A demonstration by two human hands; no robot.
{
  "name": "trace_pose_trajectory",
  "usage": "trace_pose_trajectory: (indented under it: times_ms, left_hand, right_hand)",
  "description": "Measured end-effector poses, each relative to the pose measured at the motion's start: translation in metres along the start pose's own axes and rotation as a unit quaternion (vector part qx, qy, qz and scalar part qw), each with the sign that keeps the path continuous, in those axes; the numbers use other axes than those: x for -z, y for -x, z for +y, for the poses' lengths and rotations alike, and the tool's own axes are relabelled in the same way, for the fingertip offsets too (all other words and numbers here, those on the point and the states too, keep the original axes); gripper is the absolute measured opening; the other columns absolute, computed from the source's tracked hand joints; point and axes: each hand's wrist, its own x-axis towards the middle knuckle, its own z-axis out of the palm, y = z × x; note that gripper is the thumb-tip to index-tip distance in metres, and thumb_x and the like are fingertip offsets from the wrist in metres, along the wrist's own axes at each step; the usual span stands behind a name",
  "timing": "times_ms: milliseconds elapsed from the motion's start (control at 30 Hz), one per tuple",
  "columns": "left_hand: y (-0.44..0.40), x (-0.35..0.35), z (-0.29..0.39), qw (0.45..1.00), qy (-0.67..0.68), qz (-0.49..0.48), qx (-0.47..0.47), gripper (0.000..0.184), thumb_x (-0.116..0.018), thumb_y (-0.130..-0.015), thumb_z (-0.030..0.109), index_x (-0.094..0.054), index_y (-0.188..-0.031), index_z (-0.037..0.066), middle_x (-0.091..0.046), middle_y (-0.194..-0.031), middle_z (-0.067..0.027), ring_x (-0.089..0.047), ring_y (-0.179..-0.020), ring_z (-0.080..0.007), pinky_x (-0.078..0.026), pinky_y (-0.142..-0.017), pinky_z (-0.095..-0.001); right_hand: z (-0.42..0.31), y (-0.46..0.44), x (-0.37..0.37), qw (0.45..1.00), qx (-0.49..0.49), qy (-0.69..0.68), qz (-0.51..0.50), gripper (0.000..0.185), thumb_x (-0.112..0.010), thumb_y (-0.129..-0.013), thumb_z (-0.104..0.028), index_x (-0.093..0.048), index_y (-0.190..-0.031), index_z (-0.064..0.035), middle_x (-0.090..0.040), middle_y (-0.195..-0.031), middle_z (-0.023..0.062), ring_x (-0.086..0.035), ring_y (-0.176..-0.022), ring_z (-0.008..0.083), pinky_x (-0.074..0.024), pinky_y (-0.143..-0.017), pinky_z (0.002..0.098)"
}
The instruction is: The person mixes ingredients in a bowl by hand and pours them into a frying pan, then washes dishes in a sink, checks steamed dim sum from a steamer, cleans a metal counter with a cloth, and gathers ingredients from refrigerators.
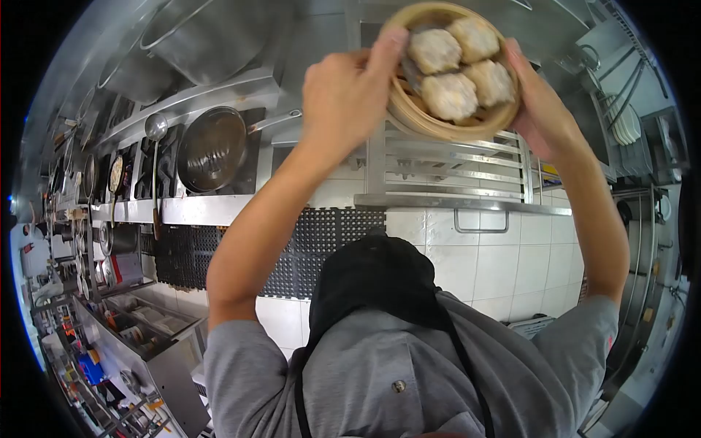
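Observation:
A round bamboo steamer basket [467, 133] is held up at the top of the view, tilted so its inside faces me. Several pale, pleated dumplings [449, 96] sit close together in it, and its slatted base shows in the gaps. My left hand [347, 91] grips the left rim, thumb over the edge and fingers mostly hidden behind the wall. On the right rim, my right hand [539, 106] is closed round the side, its fingers partly behind the basket.
Below the basket is a slatted metal rack [453, 171]. To the left, a frying pan [213, 150] and a long-handled ladle [156, 130] rest on the stove, with large pots [208, 40] behind. Plates [624, 120] stand at the right. A black rubber mat [190, 255] covers part of the tiled floor.

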Motion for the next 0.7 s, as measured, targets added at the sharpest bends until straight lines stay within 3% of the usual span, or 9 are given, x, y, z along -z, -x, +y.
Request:
trace_pose_trajectory:
  times_ms: [100,167,200,267,300,367,500,567,700]
  left_hand:
    - [0.002,0.006,-0.037,0.992,0.107,0.069,-0.017,0.07,-0.045,-0.091,0.06,-0.068,-0.082,-0.006,-0.064,-0.067,-0.0198,-0.063,-0.07,-0.0281,-0.048,-0.074,-0.0388]
    - [-0.001,0.003,-0.077,0.982,0.155,0.042,0.096,0.07,-0.045,-0.091,0.06,-0.065,-0.09,-0.008,-0.068,-0.086,-0.0211,-0.061,-0.083,-0.0258,-0.047,-0.079,-0.0364]
    - [0.001,0.001,-0.087,0.982,0.157,0.043,0.092,0.07,-0.045,-0.091,0.06,-0.065,-0.09,-0.008,-0.068,-0.086,-0.0211,-0.061,-0.083,-0.0258,-0.047,-0.079,-0.0364]
    - [0.008,-0.002,-0.101,0.951,0.277,-0.028,0.136,0.073,-0.041,-0.092,0.064,-0.05,-0.131,0.004,-0.055,-0.115,-0.0201,-0.05,-0.109,-0.0273,-0.043,-0.087,-0.0425]
    - [0.01,0.0,-0.101,0.95,0.278,-0.03,0.137,0.073,-0.041,-0.092,0.064,-0.05,-0.131,0.004,-0.055,-0.115,-0.0201,-0.05,-0.109,-0.0273,-0.043,-0.087,-0.0425]
    - [0.015,0.002,-0.097,0.926,0.32,-0.092,0.179,0.079,-0.041,-0.089,0.067,-0.037,-0.141,0.007,-0.043,-0.132,-0.0243,-0.041,-0.124,-0.0337,-0.039,-0.094,-0.0516]
    - [0.016,-0.003,-0.108,0.897,0.396,-0.121,0.158,0.083,-0.042,-0.088,0.069,-0.041,-0.139,0.004,-0.046,-0.13,-0.025,-0.045,-0.12,-0.0332,-0.04,-0.095,-0.0498]
    - [0.018,0.006,-0.123,0.787,0.572,-0.113,0.202,0.084,-0.04,-0.089,0.068,-0.041,-0.137,-0.001,-0.047,-0.132,-0.023,-0.048,-0.117,-0.0322,-0.041,-0.094,-0.0477]
    - [0.046,0.047,-0.128,0.811,0.568,-0.074,0.117,0.074,-0.04,-0.093,0.061,-0.043,-0.136,0.001,-0.05,-0.128,-0.0151,-0.048,-0.119,-0.0281,-0.04,-0.097,-0.0455]
  right_hand:
    - [0.004,-0.015,-0.027,0.998,-0.048,0.009,-0.051,0.07,-0.03,-0.096,-0.063,-0.036,-0.142,-0.0099,-0.049,-0.135,0.0108,-0.053,-0.12,0.0226,-0.0481,-0.095,0.0485]
    - [0.025,-0.03,-0.044,0.997,-0.057,0.015,-0.054,0.072,-0.029,-0.095,-0.065,-0.034,-0.144,-0.0113,-0.048,-0.136,0.012,-0.053,-0.119,0.026,-0.0493,-0.091,0.0519]
    - [0.038,-0.04,-0.049,0.993,-0.094,0.032,-0.059,0.074,-0.029,-0.094,-0.066,-0.032,-0.145,-0.0121,-0.046,-0.138,0.0128,-0.051,-0.121,0.0274,-0.0491,-0.091,0.0519]
    - [0.044,-0.045,-0.055,0.988,-0.135,0.049,-0.064,0.076,-0.029,-0.093,-0.068,-0.03,-0.146,-0.0129,-0.045,-0.139,0.0136,-0.05,-0.123,0.0288,-0.049,-0.091,0.0518]
    - [0.043,-0.044,-0.055,0.987,-0.136,0.035,-0.072,0.078,-0.029,-0.092,-0.069,-0.029,-0.146,-0.0131,-0.043,-0.141,0.0138,-0.048,-0.124,0.0312,-0.0469,-0.093,0.0533]
    - [0.045,-0.041,-0.057,0.987,-0.14,0.023,-0.075,0.08,-0.028,-0.091,-0.071,-0.028,-0.147,-0.0133,-0.042,-0.142,0.0141,-0.046,-0.125,0.0335,-0.0448,-0.095,0.0547]
    - [0.047,-0.042,-0.064,0.987,-0.149,-0.041,-0.038,0.086,-0.03,-0.089,-0.074,-0.027,-0.148,-0.012,-0.039,-0.143,0.018,-0.044,-0.124,0.0405,-0.035,-0.1,0.0612]
    - [0.042,-0.04,-0.072,0.989,-0.136,-0.039,-0.049,0.087,-0.032,-0.088,-0.075,-0.027,-0.148,-0.0115,-0.039,-0.142,0.0199,-0.044,-0.123,0.0426,-0.0321,-0.101,0.0626]
    - [0.001,-0.024,-0.128,0.996,-0.072,0.044,-0.009,0.084,-0.034,-0.089,-0.073,-0.033,-0.145,-0.0098,-0.043,-0.136,0.0217,-0.049,-0.115,0.036,-0.0373,-0.096,0.0566]
